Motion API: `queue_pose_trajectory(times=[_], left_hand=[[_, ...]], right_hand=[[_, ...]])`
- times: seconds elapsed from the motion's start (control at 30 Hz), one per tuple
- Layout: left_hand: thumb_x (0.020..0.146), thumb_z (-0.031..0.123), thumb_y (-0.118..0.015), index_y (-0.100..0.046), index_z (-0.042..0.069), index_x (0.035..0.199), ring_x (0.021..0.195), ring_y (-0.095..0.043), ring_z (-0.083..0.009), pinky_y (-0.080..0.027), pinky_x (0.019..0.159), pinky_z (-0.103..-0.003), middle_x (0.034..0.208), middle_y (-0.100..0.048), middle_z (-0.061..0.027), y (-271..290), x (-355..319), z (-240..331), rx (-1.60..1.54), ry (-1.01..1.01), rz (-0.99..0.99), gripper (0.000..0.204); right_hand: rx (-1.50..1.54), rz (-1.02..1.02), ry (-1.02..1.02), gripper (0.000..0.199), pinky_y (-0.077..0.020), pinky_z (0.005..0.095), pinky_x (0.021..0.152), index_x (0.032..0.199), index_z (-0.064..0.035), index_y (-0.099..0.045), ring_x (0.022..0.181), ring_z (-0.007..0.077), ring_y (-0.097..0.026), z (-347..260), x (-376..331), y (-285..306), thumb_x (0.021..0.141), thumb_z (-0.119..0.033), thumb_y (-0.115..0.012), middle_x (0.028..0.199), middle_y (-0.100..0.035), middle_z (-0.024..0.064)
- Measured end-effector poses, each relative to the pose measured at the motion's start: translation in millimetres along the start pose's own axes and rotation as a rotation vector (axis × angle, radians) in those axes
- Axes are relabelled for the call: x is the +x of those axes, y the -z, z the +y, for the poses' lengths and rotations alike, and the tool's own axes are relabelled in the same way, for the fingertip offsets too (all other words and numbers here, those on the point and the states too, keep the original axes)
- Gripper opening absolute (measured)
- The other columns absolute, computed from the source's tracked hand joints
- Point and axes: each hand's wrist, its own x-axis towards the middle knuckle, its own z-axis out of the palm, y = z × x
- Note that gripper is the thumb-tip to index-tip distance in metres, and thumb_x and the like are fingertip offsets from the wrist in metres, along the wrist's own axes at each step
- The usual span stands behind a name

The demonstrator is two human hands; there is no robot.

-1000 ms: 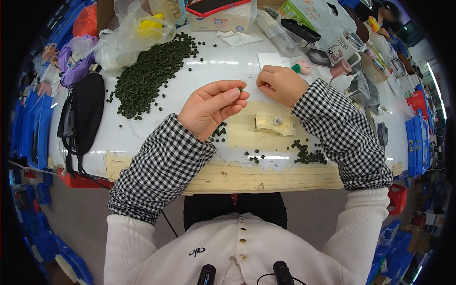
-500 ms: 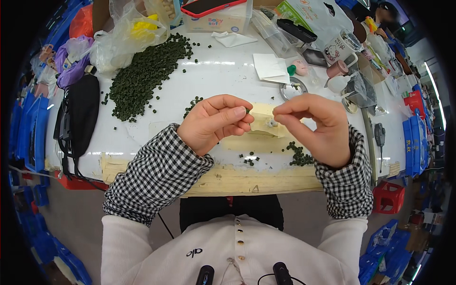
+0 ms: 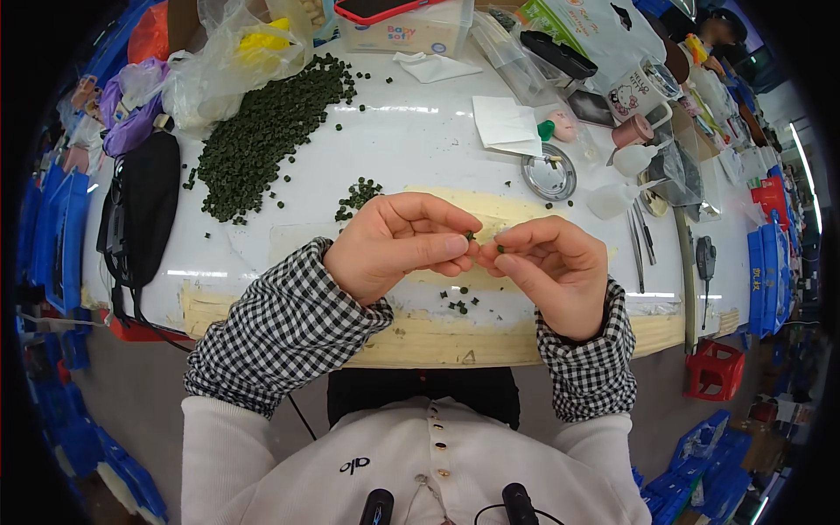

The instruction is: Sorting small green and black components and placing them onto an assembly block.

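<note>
My left hand (image 3: 398, 243) is closed in a pinch, with a small dark green piece (image 3: 471, 236) showing at its thumb tip. Close beside it, almost touching, my right hand (image 3: 560, 267) also pinches, and a tiny dark green piece (image 3: 500, 249) shows between thumb and finger. Both hands hover over yellowish tape (image 3: 437, 194) on the white table. A big heap of dark green pieces (image 3: 258, 136) spreads at the far left, and a smaller cluster (image 3: 357, 194) lies beyond my left hand. Several loose pieces (image 3: 459, 302) rest near the table's front edge.
A round metal dish (image 3: 549, 175) and white paper (image 3: 507, 125) lie beyond my right hand. Tweezers (image 3: 637, 249) are at the right. A black pouch (image 3: 149, 206) and plastic bags (image 3: 210, 83) take up the left side. A clear box (image 3: 402, 33) stands at the back.
My right hand has moved left and down, bringing its fingertips up to my left hand's. The metal dish and tweezers are now uncovered. My left hand has lowered slightly.
</note>
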Motion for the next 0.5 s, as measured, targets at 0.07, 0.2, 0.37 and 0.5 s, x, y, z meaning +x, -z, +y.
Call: queue_pose_trajectory(times=[0.07, 0.2, 0.37, 0.5], left_hand=[[0.092, 0.001, -0.060, -0.063, -0.002, 0.111, 0.082, -0.069, -0.0153, -0.058, 0.074, -0.025, 0.096, -0.070, -0.0144, 0.9, -0.4, -1.7, 0.020, -0.012, 0.001, 0.019], [0.092, -0.001, -0.060, -0.063, -0.003, 0.110, 0.082, -0.069, -0.0159, -0.058, 0.073, -0.026, 0.095, -0.070, -0.0147, -0.3, 0.2, -4.2, 0.052, -0.059, -0.007, 0.019], [0.090, -0.003, -0.062, -0.063, -0.003, 0.107, 0.080, -0.069, -0.0166, -0.058, 0.072, -0.027, 0.094, -0.070, -0.0146, -2.1, -1.0, -3.5, 0.078, -0.059, 0.013, 0.017], [0.088, -0.005, -0.063, -0.062, -0.003, 0.101, 0.080, -0.069, -0.0175, -0.058, 0.072, -0.027, 0.092, -0.070, -0.0149, -5.1, -1.0, -4.0, 0.068, -0.066, 0.009, 0.013]], right_hand=[[0.006, -0.005, -0.012, 0.018, -0.0545, 0.0272, 0.086, 0.105, 0.0069, -0.061, 0.096, 0.0178, -0.069, 0.4, -0.5, -0.1, 0.087, 0.006, -0.064, 0.101, -0.069, 0.0138], [-0.049, 0.019, 0.052, 0.018, -0.0547, 0.0273, 0.085, 0.104, 0.0061, -0.062, 0.093, 0.0170, -0.069, 3.9, -0.2, -1.2, 0.086, 0.006, -0.065, 0.098, -0.069, 0.0121], [-0.297, 0.032, 0.219, 0.017, -0.0545, 0.0270, 0.078, 0.098, 0.0028, -0.067, 0.084, 0.0166, -0.067, 6.4, 5.0, -2.2, 0.082, 0.005, -0.070, 0.090, -0.068, 0.0104], [-0.395, 0.073, 0.272, 0.018, -0.0531, 0.0271, 0.072, 0.096, 0.0016, -0.068, 0.081, 0.0181, -0.066, 7.6, 4.7, -2.8, 0.079, 0.005, -0.073, 0.088, -0.068, 0.0107]])
